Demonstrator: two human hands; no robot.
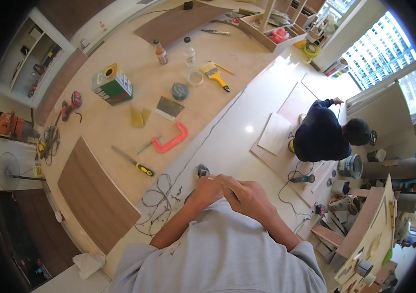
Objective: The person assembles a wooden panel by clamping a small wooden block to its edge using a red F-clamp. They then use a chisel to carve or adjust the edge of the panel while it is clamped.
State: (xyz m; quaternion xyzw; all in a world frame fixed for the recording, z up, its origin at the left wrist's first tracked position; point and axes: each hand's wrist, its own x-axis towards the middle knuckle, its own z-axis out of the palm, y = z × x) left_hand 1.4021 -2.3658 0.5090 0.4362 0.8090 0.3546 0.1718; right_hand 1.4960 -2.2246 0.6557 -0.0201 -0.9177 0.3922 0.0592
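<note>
My left hand (206, 191) and my right hand (244, 196) meet in front of my chest, above the floor beside the workbench. Both have their fingers curled in. A small pale bit shows at the left fingers, too small to name; whatever lies between the hands is hidden. Nearest on the bench are a file (133, 161) with a yellow and black handle and a red G-clamp (171, 138). Beyond them lie a scraper blade (169, 108), a yellow sandpaper piece (138, 117), a teal-grey disc (179, 91), a tape roll (195, 78) and a paintbrush (213, 75).
On the bench (120, 124) stand a green and white tin (112, 84), two bottles and a red cordless drill (72, 105). A brown wood panel (98, 193) lies at its near-left end. Cables (156, 202) trail below. A co-worker (326, 131) bends over boards at right.
</note>
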